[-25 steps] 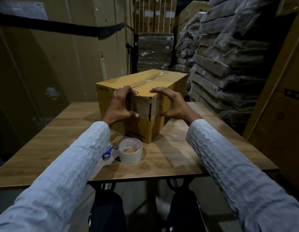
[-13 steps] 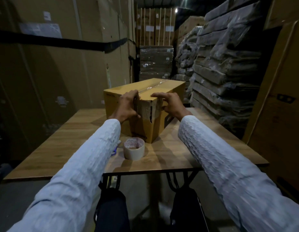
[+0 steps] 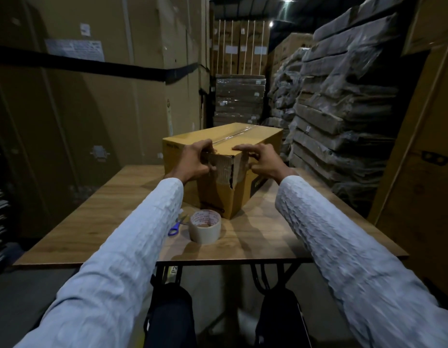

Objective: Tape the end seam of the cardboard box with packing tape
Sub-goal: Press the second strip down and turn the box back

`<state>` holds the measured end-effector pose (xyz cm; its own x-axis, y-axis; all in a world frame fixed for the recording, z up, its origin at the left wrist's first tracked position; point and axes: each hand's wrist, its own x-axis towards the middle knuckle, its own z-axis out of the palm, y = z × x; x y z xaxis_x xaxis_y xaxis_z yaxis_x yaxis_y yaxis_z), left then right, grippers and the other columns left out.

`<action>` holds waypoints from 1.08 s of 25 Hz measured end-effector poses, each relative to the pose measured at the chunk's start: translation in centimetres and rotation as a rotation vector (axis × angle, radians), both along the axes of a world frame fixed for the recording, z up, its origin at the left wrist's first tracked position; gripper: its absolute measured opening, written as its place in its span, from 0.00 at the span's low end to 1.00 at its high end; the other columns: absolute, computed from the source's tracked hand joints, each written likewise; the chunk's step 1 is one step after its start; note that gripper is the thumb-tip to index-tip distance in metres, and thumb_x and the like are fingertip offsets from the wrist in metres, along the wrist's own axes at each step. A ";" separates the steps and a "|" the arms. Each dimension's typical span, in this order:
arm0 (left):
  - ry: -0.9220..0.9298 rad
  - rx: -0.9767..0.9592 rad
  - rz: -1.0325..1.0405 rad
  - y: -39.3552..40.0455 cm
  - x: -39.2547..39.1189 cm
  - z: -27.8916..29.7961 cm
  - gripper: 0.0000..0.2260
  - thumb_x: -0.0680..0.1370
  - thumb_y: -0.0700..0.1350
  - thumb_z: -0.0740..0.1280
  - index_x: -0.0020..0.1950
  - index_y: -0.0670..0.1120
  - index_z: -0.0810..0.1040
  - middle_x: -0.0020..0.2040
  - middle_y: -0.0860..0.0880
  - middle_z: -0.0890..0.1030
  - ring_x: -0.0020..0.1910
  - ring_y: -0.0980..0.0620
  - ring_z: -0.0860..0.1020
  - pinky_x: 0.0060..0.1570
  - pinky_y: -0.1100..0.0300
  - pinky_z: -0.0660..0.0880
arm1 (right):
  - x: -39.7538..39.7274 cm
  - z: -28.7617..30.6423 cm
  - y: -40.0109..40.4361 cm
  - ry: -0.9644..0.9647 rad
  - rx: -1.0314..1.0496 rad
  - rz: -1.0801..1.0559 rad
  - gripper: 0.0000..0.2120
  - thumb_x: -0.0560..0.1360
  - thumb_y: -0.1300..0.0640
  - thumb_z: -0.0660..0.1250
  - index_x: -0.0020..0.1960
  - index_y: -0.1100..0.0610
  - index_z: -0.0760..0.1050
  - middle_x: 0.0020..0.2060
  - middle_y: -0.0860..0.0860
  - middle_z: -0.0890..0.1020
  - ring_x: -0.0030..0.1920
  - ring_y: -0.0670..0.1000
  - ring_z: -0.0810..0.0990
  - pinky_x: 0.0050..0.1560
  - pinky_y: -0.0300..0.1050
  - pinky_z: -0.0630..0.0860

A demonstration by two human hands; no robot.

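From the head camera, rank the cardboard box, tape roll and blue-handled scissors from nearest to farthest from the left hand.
1. Brown cardboard box: touched by the left hand, at its near top corner.
2. Beige packing tape roll: on the table below the hand.
3. Blue-handled scissors: left of the roll; close to it in rank.

We saw the box (image 3: 219, 172) fill the middle of the table (image 3: 112, 212), both hands (image 3: 192, 163) pressed on its near corner. Just below it in the frame, the tape roll (image 3: 205, 229) and scissors (image 3: 177, 225) blocked the near centre. Bare tabletop lay open at centre left and at lower right. Stacked bundles (image 3: 343, 101) crowded the table's right edge; tall cartons (image 3: 92, 96) walled the left.
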<state>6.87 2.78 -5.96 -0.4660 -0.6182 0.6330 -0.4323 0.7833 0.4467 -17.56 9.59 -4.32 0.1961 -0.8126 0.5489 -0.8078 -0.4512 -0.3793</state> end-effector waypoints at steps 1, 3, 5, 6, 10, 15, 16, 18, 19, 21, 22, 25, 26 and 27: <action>-0.004 0.005 -0.024 0.0 0.2 0.1 0.18 0.70 0.43 0.80 0.52 0.51 0.75 0.58 0.47 0.82 0.61 0.48 0.79 0.60 0.47 0.80 | 0.0 0.1 0.1 0.014 0.023 0.024 0.30 0.71 0.60 0.78 0.70 0.45 0.76 0.68 0.48 0.79 0.71 0.45 0.74 0.72 0.45 0.72; -0.006 0.002 -0.042 0.4 0.1 0.2 0.22 0.67 0.52 0.82 0.52 0.50 0.74 0.56 0.46 0.81 0.58 0.48 0.79 0.56 0.51 0.79 | 0.1 -0.1 0.2 0.023 0.031 0.022 0.33 0.68 0.55 0.81 0.71 0.46 0.75 0.69 0.47 0.79 0.71 0.45 0.74 0.71 0.44 0.71; 0.018 -0.018 -0.008 0.8 -0.6 0.2 0.25 0.63 0.54 0.84 0.50 0.49 0.74 0.53 0.46 0.81 0.55 0.47 0.79 0.52 0.53 0.78 | 0.2 -0.4 0.0 -0.004 -0.014 -0.010 0.31 0.69 0.57 0.80 0.70 0.46 0.76 0.68 0.47 0.79 0.70 0.46 0.75 0.70 0.47 0.74; 0.036 -0.030 0.008 0.9 -0.9 0.1 0.25 0.63 0.53 0.84 0.49 0.49 0.73 0.51 0.46 0.81 0.54 0.47 0.78 0.50 0.53 0.78 | 0.3 -0.6 -0.1 -0.020 -0.031 -0.018 0.30 0.70 0.59 0.79 0.69 0.46 0.77 0.68 0.48 0.79 0.70 0.46 0.75 0.70 0.48 0.75; 0.063 -0.014 0.038 0.7 -1.5 0.0 0.20 0.66 0.44 0.83 0.50 0.45 0.76 0.53 0.45 0.82 0.56 0.46 0.80 0.55 0.50 0.81 | 0.2 -0.7 -0.2 -0.076 -0.006 -0.029 0.26 0.76 0.66 0.71 0.69 0.45 0.78 0.69 0.48 0.78 0.71 0.47 0.75 0.68 0.49 0.78; 0.009 0.012 -0.011 0.1 -0.4 0.1 0.20 0.68 0.49 0.82 0.53 0.46 0.76 0.56 0.46 0.82 0.58 0.48 0.80 0.57 0.48 0.81 | -0.2 -0.4 0.1 -0.055 0.059 0.051 0.30 0.71 0.56 0.79 0.71 0.47 0.76 0.70 0.49 0.77 0.73 0.49 0.72 0.73 0.50 0.71; -0.002 0.014 -0.007 0.3 -0.5 0.1 0.24 0.66 0.55 0.82 0.52 0.47 0.75 0.54 0.46 0.81 0.56 0.48 0.80 0.54 0.50 0.81 | -0.1 -0.4 0.2 -0.053 0.055 0.040 0.32 0.69 0.54 0.80 0.71 0.47 0.76 0.70 0.48 0.77 0.73 0.48 0.72 0.73 0.50 0.71; 0.005 -0.008 0.030 0.8 -1.1 -0.1 0.29 0.61 0.65 0.80 0.50 0.49 0.73 0.51 0.47 0.80 0.52 0.48 0.79 0.48 0.52 0.78 | 0.2 -0.7 0.1 -0.080 0.005 0.002 0.31 0.69 0.55 0.81 0.70 0.47 0.77 0.69 0.48 0.78 0.71 0.47 0.73 0.71 0.51 0.74; 0.020 -0.024 0.050 0.9 -1.5 -0.2 0.30 0.60 0.66 0.80 0.49 0.50 0.72 0.50 0.47 0.80 0.50 0.48 0.78 0.46 0.51 0.78 | 0.4 -1.0 -0.1 -0.093 -0.024 -0.010 0.30 0.69 0.57 0.80 0.69 0.47 0.77 0.68 0.48 0.79 0.71 0.46 0.74 0.71 0.51 0.75; 0.045 -0.047 0.072 0.9 -2.1 -0.3 0.28 0.61 0.63 0.81 0.47 0.50 0.72 0.48 0.47 0.80 0.50 0.47 0.78 0.46 0.49 0.79 | 0.6 -1.2 -0.2 -0.113 -0.036 -0.016 0.27 0.71 0.61 0.78 0.68 0.47 0.78 0.68 0.48 0.79 0.71 0.47 0.74 0.70 0.51 0.76; 0.048 -0.045 0.079 0.9 -2.2 -0.2 0.26 0.62 0.59 0.82 0.47 0.49 0.72 0.48 0.47 0.80 0.50 0.46 0.79 0.47 0.47 0.80 | 0.5 -1.2 -0.2 -0.122 -0.029 -0.015 0.26 0.73 0.63 0.76 0.68 0.46 0.78 0.68 0.48 0.78 0.71 0.47 0.74 0.69 0.50 0.76; 0.049 -0.032 0.102 0.4 -1.9 -0.3 0.19 0.66 0.46 0.82 0.48 0.47 0.75 0.52 0.46 0.81 0.54 0.47 0.79 0.52 0.45 0.82 | 0.2 -1.0 -0.3 -0.132 0.006 -0.007 0.26 0.76 0.66 0.71 0.68 0.45 0.78 0.70 0.48 0.77 0.73 0.48 0.71 0.70 0.47 0.75; 0.047 -0.024 0.096 0.1 -1.7 -0.3 0.18 0.68 0.44 0.81 0.50 0.46 0.76 0.53 0.46 0.81 0.56 0.47 0.80 0.54 0.44 0.82 | 0.1 -0.9 -0.2 -0.131 0.023 0.009 0.26 0.75 0.66 0.72 0.69 0.46 0.78 0.70 0.48 0.77 0.74 0.48 0.71 0.71 0.47 0.74; 0.043 -0.011 0.078 0.0 -1.4 -0.3 0.18 0.68 0.43 0.81 0.51 0.46 0.76 0.55 0.45 0.82 0.57 0.47 0.80 0.55 0.44 0.82 | 0.0 -0.7 -0.1 -0.122 0.033 0.034 0.26 0.74 0.63 0.74 0.70 0.47 0.77 0.70 0.48 0.77 0.74 0.48 0.71 0.72 0.47 0.72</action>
<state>5.46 2.74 -6.28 -0.3893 -0.6445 0.6581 -0.4730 0.7530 0.4575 -17.58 9.46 -5.05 0.1574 -0.8248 0.5431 -0.7391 -0.4631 -0.4891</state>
